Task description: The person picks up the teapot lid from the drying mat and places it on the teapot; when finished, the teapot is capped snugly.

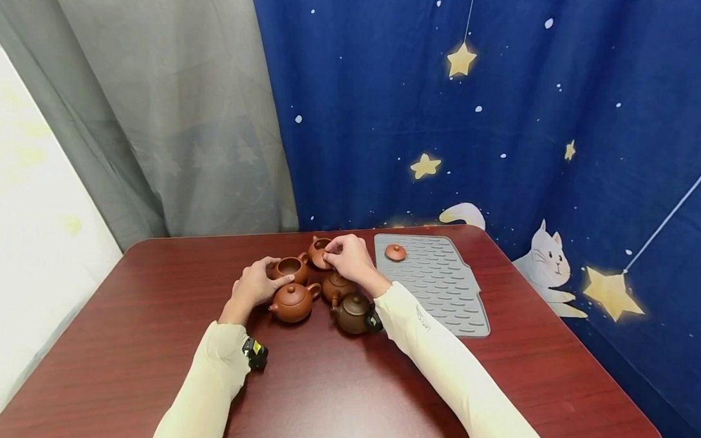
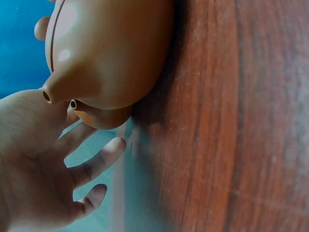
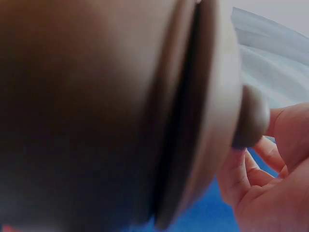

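My left hand (image 1: 255, 283) has its thumb and forefinger on either side of a lidless reddish-brown clay teapot (image 1: 297, 276); in the left wrist view its other fingers spread away from the pot. With my right hand (image 1: 352, 257) I pinch a small clay lid (image 1: 318, 259), held tilted at the front of another uncovered teapot (image 1: 320, 244) at the back. Whether lid and pot touch is unclear. A lidded reddish-brown teapot (image 1: 292, 303) stands nearest my left wrist. Under my right wrist are a further brown teapot (image 1: 337, 288) and a dark lidded teapot (image 1: 352, 314), which fills the right wrist view.
A grey ridged mat (image 1: 439, 274) lies on the right of the dark red wooden table (image 1: 129, 355). One loose clay lid (image 1: 395, 252) rests near its far left corner. The teapots stand close together. Curtains (image 1: 370, 115) hang behind the table's far edge.
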The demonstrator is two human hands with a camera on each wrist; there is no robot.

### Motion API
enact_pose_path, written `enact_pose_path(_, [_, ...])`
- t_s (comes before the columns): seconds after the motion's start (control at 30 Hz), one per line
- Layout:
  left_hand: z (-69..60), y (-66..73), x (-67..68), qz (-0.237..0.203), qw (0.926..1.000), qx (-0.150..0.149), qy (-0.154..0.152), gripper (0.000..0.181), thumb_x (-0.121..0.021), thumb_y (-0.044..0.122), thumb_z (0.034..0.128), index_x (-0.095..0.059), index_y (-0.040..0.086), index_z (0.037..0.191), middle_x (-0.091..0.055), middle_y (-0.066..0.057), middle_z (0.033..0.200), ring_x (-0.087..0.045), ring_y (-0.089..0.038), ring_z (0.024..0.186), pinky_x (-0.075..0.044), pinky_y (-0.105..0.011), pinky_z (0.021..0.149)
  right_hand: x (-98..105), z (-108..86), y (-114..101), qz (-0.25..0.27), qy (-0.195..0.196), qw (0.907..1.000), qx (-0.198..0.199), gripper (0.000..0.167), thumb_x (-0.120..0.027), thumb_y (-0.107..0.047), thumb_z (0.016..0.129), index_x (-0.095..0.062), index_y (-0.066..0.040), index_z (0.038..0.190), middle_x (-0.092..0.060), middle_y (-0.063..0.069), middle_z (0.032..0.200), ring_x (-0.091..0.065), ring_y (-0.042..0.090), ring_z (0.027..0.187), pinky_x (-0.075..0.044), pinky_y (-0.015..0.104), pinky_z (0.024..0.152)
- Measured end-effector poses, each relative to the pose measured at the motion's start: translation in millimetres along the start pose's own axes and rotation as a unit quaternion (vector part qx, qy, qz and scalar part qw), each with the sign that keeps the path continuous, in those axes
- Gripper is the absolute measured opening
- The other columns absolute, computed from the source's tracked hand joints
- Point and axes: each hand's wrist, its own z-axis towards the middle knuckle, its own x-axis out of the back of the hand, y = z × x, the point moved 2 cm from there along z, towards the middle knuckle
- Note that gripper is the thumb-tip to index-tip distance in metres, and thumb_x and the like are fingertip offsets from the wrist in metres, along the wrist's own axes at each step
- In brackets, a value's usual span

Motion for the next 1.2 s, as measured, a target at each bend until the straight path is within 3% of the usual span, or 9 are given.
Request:
enact_pose_path(0.53, [2.3,-1.5,2.9,-0.002,0.9999,-0.008,0.009,0.067,-0.069,0.055,0.0872,-0.054,0.015,0.14,-0.057,-0.02,0.136,-0.053,-0.044,0.122,-0.04,-0.063,0.091,-11,11.1,-19,0.008,-0.005,0.9999,0.007,0.007,-0.079,-0.014,0.085,-0.078,-0.011,0.091,-0.074,-0.004,0.087,-0.066,0.01,0.082,-0.052,0.023,0.072])
enact_pose_path(0.87, [1.4,-0.3,2.6,0.0,1.0,-0.006,-0.001,0.068,-0.07,0.054,0.0873,-0.054,0.015,0.14,-0.059,-0.018,0.134,-0.053,-0.044,0.121,-0.038,-0.064,0.093,-20,10.9,-26,0.014,-0.006,0.9999,0.008,0.004,-0.079,-0.014,0.085,-0.078,-0.012,0.089,-0.073,-0.002,0.099,-0.067,0.009,0.085,-0.053,0.023,0.074])
enact_pose_path(1.2, [0.3,-1.4,2.0,-0.002,1.0,-0.005,-0.002,0.065,-0.07,0.051,0.0883,-0.053,0.016,0.14,-0.059,-0.016,0.134,-0.053,-0.042,0.121,-0.038,-0.064,0.092,-31,10.1,-34,0.024,-0.014,0.9996,-0.004,0.004,-0.078,-0.013,0.086,-0.077,-0.01,0.089,-0.072,-0.005,0.079,-0.064,0.007,0.072,-0.05,0.021,0.065])
